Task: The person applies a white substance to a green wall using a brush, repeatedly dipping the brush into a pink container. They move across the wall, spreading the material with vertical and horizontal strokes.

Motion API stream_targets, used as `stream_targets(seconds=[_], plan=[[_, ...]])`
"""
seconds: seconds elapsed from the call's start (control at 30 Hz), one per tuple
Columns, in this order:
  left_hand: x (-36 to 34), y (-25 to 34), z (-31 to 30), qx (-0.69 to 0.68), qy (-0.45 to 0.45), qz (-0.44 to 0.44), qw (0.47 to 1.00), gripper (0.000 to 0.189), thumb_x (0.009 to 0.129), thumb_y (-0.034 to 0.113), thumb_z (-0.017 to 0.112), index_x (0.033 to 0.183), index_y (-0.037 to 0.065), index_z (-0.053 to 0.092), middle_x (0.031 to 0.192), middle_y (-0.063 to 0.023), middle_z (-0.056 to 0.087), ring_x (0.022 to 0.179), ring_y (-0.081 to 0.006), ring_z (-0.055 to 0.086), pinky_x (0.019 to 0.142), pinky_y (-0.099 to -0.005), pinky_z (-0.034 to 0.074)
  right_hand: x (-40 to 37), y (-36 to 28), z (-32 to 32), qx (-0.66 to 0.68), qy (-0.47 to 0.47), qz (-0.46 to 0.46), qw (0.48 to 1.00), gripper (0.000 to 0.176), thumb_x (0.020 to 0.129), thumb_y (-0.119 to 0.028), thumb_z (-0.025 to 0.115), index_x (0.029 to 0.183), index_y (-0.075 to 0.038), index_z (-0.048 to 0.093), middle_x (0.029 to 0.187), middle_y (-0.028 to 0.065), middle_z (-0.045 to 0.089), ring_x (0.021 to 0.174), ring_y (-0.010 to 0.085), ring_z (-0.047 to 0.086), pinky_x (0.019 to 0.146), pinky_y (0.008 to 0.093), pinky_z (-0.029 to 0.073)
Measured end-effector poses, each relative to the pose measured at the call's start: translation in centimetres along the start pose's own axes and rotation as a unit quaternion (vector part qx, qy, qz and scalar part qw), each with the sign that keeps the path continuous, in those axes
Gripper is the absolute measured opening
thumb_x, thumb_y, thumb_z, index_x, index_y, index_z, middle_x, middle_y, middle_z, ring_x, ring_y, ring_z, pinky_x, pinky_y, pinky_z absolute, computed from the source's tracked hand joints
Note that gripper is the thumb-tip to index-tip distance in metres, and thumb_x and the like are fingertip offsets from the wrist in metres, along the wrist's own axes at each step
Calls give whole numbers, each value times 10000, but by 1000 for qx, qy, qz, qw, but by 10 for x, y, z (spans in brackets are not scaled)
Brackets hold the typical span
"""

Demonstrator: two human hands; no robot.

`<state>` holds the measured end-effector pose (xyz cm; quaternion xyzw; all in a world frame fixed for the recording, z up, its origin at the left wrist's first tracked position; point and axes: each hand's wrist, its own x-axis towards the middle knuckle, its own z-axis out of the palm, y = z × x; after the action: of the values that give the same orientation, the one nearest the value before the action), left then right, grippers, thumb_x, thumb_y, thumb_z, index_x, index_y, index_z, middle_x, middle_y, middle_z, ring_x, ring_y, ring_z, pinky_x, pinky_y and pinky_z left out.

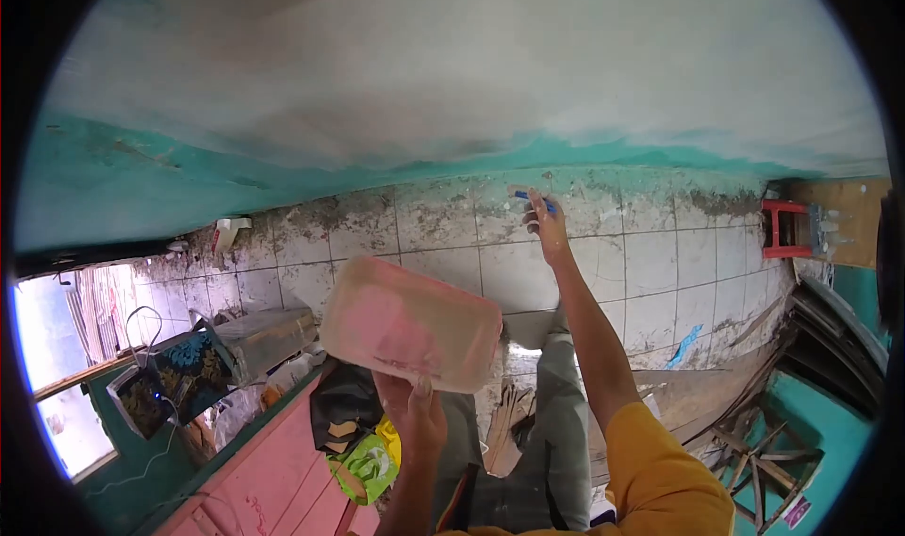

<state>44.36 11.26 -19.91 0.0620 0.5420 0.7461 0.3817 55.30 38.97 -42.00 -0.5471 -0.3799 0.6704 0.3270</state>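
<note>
The left hand (419, 418) is coming up from the near side, its thumb lying over the near edge of the tray (452, 324), most of its fingers hiding beneath. That grip is clamping on the tray, which is hanging above the floor (650, 263) left of its middle, slanting so that its left end is sitting closer to the wall (471, 65). The right arm is pointing out nearly straight from a yellow sleeve (665, 461). The right hand (549, 227) is hovering by the floor's far edge, fingers bending round a blue tool (521, 195) and clasping it, the tip pointing left. Whether the tool is touching the wall, I cannot tell.

At left, a box (269, 340) is standing beyond the pink bench (269, 446); a black bag (344, 399) and a green bag (366, 462) are lying at the bench's right edge, the black one showing just past the tray's near left corner. Bare tiles are stretching between the tray's far edge and the wall. The legs (561, 423) are occupying the near middle. Rightward, open tiles are running from the right hand to the red stool (775, 230) at the floor's far right corner. Dark sheets (834, 333) are leaning along the right edge.
</note>
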Motion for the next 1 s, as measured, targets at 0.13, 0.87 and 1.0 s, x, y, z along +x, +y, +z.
stream_targets(seconds=[0.13, 0.87, 1.0], plan=[[4, -21, -26, 35, 42, -12, 998, 721, 851, 167, 636, 1460, 35, 273, 1384, -126, 409, 1312, -284, 422, 1086, -471, 401, 22, 36, 0, -12, -37, 0, 999, 529, 898, -552, 634, 1127, -81, 559, 930, 33, 577, 700, 106, 569, 573, 245, 414], [-17, -94, -78, 38, 135, -34, 990, 732, 824, 227, 623, 1462, 88, 292, 1385, -119, 412, 1284, -296, 443, 1061, -486, 438, 173, 138, 28, 6, 26, 151, 988, 289, 1011, -254, 538, 1085, 24, 509, 914, 130, 651, 486, 116, 388, 437, 280, 362], [-17, -103, -79, 48, 134, -37, 989, 721, 829, 223, 609, 1459, 74, 291, 1377, -123, 415, 1281, -286, 446, 1066, -469, 429, 189, 112, 45, 52, 55, 142, 987, 264, 1006, -248, 548, 970, 14, 538, 855, 120, 624, 490, 124, 370, 439, 282, 360]])
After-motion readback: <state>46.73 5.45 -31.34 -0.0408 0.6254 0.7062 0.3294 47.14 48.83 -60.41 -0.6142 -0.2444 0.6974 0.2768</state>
